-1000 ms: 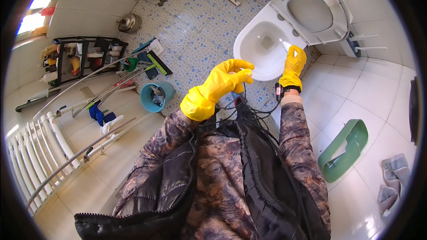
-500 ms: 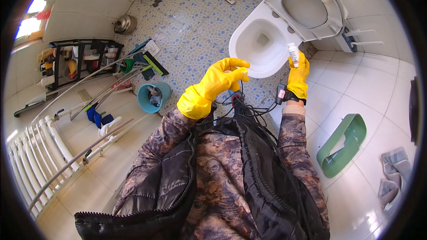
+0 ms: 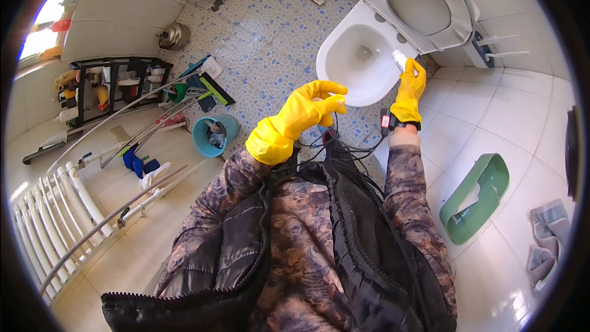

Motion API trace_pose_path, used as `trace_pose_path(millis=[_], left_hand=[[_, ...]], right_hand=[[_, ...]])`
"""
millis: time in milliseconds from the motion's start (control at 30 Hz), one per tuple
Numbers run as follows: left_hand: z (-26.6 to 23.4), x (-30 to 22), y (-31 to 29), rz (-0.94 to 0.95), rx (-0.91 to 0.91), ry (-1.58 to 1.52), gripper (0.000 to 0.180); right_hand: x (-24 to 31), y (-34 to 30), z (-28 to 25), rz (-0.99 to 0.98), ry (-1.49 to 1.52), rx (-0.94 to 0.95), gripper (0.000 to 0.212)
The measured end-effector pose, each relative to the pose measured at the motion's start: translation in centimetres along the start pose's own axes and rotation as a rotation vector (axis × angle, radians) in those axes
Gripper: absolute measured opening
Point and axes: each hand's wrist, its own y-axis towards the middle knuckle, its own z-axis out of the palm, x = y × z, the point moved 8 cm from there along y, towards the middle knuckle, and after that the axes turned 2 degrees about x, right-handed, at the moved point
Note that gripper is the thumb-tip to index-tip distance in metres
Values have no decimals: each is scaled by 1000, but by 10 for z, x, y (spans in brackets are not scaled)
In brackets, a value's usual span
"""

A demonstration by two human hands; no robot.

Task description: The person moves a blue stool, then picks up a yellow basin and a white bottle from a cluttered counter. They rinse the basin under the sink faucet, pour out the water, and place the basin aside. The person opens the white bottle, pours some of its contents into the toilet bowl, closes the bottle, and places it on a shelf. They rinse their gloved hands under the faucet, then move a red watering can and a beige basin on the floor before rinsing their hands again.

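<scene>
We see a small white bottle (image 3: 400,59) gripped upright in our right hand (image 3: 409,89), fingers wrapped round its body, held at the rim of the open white toilet bowl (image 3: 344,67). Our left hand (image 3: 307,107) hangs free over the near edge of the bowl, holding nothing, its fingers loosely curled with the fingertips close together. Both hands wear yellow rubber gloves. A small red-and-black device (image 3: 386,122) is strapped at the right wrist, with black cables (image 3: 344,147) trailing to the chest.

As we judge it, the slick glove could let the bottle slip into the bowl, and a tilt off the rim would spill liquid onto the tiled floor (image 3: 270,43). The loose cables could dip toward the bowl if we lean in.

We count one bottle, one toilet with its seat and lid (image 3: 424,6) raised, two gloves, one blue bin (image 3: 212,135), one green dustpan (image 3: 476,200), one metal kettle (image 3: 174,37), one black shelf rack (image 3: 104,86), and several long-handled mops and brushes (image 3: 153,123) lying together, too tangled to number.
</scene>
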Motion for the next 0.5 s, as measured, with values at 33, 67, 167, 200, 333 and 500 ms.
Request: trace_pose_path(millis=[33,67,167,200,333,500], left_hand=[[0,2,0,-18,4,-27,33],[-1,2,0,-15,2,-38,33],[-3,1,2,4,-19,-55,34],[0,3,1,7,-1,-93,34],[3,4,2,8,63,-123,42],[4,-5,1,109,127,-60,59]], right_hand=[[5,-1,-3,-44,2,-17,34],[16,-3,-7,-167,20,-54,34],[4,-3,8,-74,-128,35,34],[-10,-4,13,24,-234,36,34],[-50,-8,13,199,216,7,29],[-63,-24,-4,418,728,150,32]])
